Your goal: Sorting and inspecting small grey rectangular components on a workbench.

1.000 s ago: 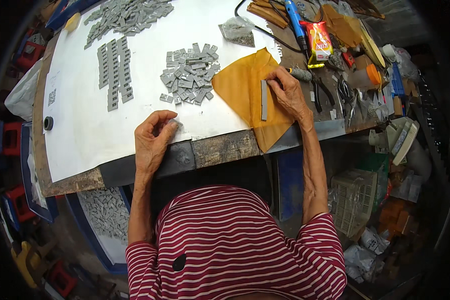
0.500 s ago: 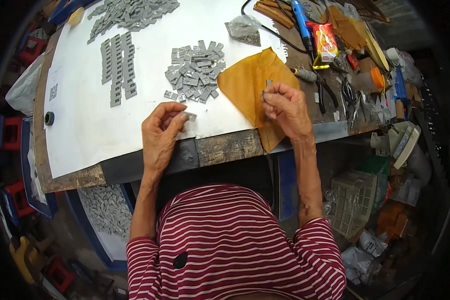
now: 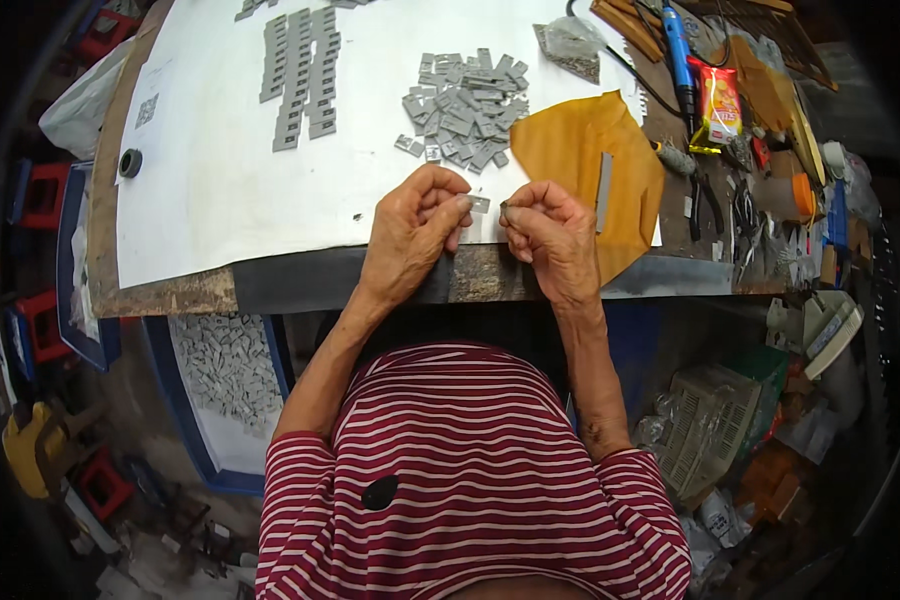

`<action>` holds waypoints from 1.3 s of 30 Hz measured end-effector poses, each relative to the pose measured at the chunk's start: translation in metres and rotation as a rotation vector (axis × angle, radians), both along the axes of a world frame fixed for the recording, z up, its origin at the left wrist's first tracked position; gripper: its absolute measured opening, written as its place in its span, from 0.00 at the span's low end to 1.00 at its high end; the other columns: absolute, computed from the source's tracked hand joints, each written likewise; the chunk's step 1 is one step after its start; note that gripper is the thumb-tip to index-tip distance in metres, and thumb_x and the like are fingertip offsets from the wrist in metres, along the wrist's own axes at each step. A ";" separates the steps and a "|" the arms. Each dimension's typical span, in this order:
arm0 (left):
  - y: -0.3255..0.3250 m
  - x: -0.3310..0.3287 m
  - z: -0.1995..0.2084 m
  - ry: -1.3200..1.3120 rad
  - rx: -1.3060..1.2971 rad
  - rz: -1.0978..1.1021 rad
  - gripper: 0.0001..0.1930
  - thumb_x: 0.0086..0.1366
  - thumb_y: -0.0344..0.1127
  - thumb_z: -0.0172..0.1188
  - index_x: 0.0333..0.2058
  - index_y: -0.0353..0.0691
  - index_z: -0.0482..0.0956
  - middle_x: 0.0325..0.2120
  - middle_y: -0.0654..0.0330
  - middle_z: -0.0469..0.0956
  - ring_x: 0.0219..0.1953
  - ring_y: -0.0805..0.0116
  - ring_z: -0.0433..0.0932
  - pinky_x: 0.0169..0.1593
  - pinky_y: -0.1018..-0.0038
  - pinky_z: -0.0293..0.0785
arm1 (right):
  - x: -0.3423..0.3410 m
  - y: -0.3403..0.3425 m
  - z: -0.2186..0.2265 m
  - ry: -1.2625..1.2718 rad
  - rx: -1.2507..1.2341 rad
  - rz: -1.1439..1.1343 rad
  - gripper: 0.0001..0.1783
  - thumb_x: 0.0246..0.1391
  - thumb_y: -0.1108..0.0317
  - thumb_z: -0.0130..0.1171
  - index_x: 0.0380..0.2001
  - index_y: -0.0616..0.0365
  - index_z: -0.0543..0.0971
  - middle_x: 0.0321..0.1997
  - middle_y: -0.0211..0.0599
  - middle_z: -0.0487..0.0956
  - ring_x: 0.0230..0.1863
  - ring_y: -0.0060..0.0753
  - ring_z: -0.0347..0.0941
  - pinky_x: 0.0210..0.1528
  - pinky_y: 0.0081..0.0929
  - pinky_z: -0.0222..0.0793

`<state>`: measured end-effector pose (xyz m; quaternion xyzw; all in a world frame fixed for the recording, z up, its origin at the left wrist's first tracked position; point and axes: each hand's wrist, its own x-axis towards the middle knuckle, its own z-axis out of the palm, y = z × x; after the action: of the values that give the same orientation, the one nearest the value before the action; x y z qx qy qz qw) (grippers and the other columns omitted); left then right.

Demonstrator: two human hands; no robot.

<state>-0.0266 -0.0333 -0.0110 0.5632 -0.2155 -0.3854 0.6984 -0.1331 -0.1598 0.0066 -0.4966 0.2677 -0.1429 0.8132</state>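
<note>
My left hand (image 3: 418,228) pinches a small flat grey rectangular piece (image 3: 480,204) between thumb and fingertips, its end pointing right. Close beside it, my right hand (image 3: 555,240) is closed in a pinch on something tiny and dark, too small to name. The fingertips of both hands are a short gap apart over the front of the white sheet (image 3: 240,215). Beyond them lies a loose heap of similar grey pieces (image 3: 465,110). At my right hand is a brown-orange leather-like sheet (image 3: 560,130) with a narrow grey strip (image 3: 604,190) lying on it.
Grey pieces stand in neat rows (image 3: 300,80) at the left. A black ring-shaped roll (image 3: 130,163) lies near the left edge. Pliers (image 3: 708,205), a blue pen-like tool (image 3: 678,50) and a red-yellow packet (image 3: 717,105) crowd the right. Below the table, a blue tray (image 3: 205,455) holds many grey pieces.
My right hand has moved left from over the leather-like sheet to beside my left hand, leaving the grey strip uncovered there. The whole view has shifted.
</note>
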 end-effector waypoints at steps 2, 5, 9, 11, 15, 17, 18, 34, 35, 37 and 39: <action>0.001 0.001 0.000 -0.012 -0.012 -0.026 0.06 0.61 0.28 0.52 0.35 0.32 0.70 0.21 0.65 0.71 0.19 0.84 0.65 0.23 0.88 0.62 | 0.003 0.000 -0.004 0.030 -0.006 -0.027 0.04 0.45 0.78 0.55 0.27 0.66 0.71 0.18 0.31 0.71 0.15 0.16 0.63 0.17 0.11 0.56; 0.003 0.001 0.000 -0.003 0.000 -0.025 0.06 0.61 0.28 0.52 0.35 0.32 0.70 0.21 0.65 0.71 0.19 0.84 0.65 0.22 0.88 0.63 | 0.006 0.001 -0.005 0.057 -0.001 -0.001 0.05 0.44 0.78 0.54 0.27 0.65 0.71 0.19 0.31 0.72 0.15 0.15 0.62 0.17 0.12 0.56; 0.003 0.001 0.001 -0.008 0.022 -0.030 0.06 0.61 0.28 0.52 0.35 0.31 0.70 0.21 0.65 0.71 0.19 0.84 0.66 0.22 0.87 0.63 | 0.005 0.002 -0.004 0.089 -0.086 0.011 0.05 0.44 0.78 0.54 0.28 0.65 0.71 0.19 0.29 0.71 0.16 0.14 0.62 0.16 0.12 0.56; 0.003 0.001 0.001 -0.019 0.048 -0.035 0.06 0.61 0.27 0.52 0.35 0.30 0.71 0.21 0.64 0.72 0.19 0.84 0.66 0.23 0.87 0.64 | 0.005 0.004 -0.002 0.125 -0.170 0.037 0.05 0.44 0.78 0.54 0.27 0.65 0.71 0.19 0.27 0.71 0.16 0.13 0.62 0.17 0.11 0.56; 0.003 0.001 0.001 -0.024 0.054 -0.028 0.07 0.60 0.27 0.52 0.35 0.30 0.72 0.20 0.64 0.72 0.19 0.83 0.67 0.23 0.87 0.65 | 0.006 0.006 0.002 0.167 -0.256 0.057 0.06 0.44 0.79 0.55 0.28 0.65 0.71 0.20 0.25 0.71 0.17 0.11 0.63 0.18 0.10 0.57; 0.003 0.000 0.001 -0.019 0.055 -0.020 0.07 0.60 0.27 0.52 0.35 0.30 0.72 0.20 0.64 0.72 0.19 0.83 0.67 0.23 0.87 0.65 | 0.007 0.006 0.002 0.181 -0.298 0.069 0.06 0.44 0.79 0.55 0.28 0.65 0.71 0.21 0.25 0.71 0.18 0.10 0.64 0.19 0.09 0.58; 0.003 0.001 0.000 -0.019 0.055 -0.018 0.07 0.60 0.27 0.52 0.35 0.30 0.72 0.20 0.64 0.72 0.19 0.83 0.67 0.23 0.87 0.65 | 0.007 0.006 0.002 0.181 -0.298 0.071 0.06 0.44 0.79 0.55 0.28 0.65 0.71 0.21 0.25 0.71 0.18 0.10 0.64 0.19 0.09 0.58; 0.005 0.002 -0.004 -0.014 0.046 -0.036 0.08 0.62 0.28 0.51 0.38 0.31 0.72 0.22 0.63 0.73 0.20 0.83 0.67 0.26 0.87 0.65 | 0.007 0.014 -0.002 0.148 -0.653 0.059 0.06 0.47 0.78 0.54 0.31 0.64 0.71 0.22 0.21 0.69 0.21 0.07 0.60 0.22 0.08 0.57; 0.005 0.002 -0.004 -0.012 0.042 -0.033 0.08 0.62 0.28 0.51 0.38 0.31 0.72 0.22 0.63 0.73 0.20 0.83 0.67 0.26 0.87 0.65 | 0.007 0.015 -0.001 0.152 -0.697 0.054 0.06 0.47 0.78 0.54 0.31 0.64 0.72 0.21 0.21 0.68 0.21 0.08 0.59 0.22 0.09 0.57; 0.004 0.001 -0.003 -0.021 0.043 -0.036 0.08 0.62 0.28 0.51 0.38 0.31 0.72 0.22 0.63 0.73 0.20 0.83 0.67 0.26 0.87 0.65 | 0.006 0.015 -0.003 0.138 -0.732 0.050 0.06 0.48 0.78 0.54 0.31 0.64 0.72 0.22 0.21 0.68 0.21 0.07 0.59 0.22 0.09 0.57; 0.004 0.001 -0.002 -0.030 0.045 -0.039 0.08 0.62 0.28 0.51 0.38 0.31 0.72 0.22 0.63 0.73 0.20 0.83 0.67 0.26 0.87 0.65 | 0.006 0.015 -0.002 0.124 -0.767 0.044 0.06 0.48 0.78 0.54 0.32 0.64 0.72 0.22 0.21 0.68 0.21 0.07 0.60 0.22 0.10 0.58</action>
<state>-0.0252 -0.0297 -0.0129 0.5801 -0.2284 -0.3951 0.6747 -0.1275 -0.1451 0.0042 -0.7781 0.2326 -0.1847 0.5535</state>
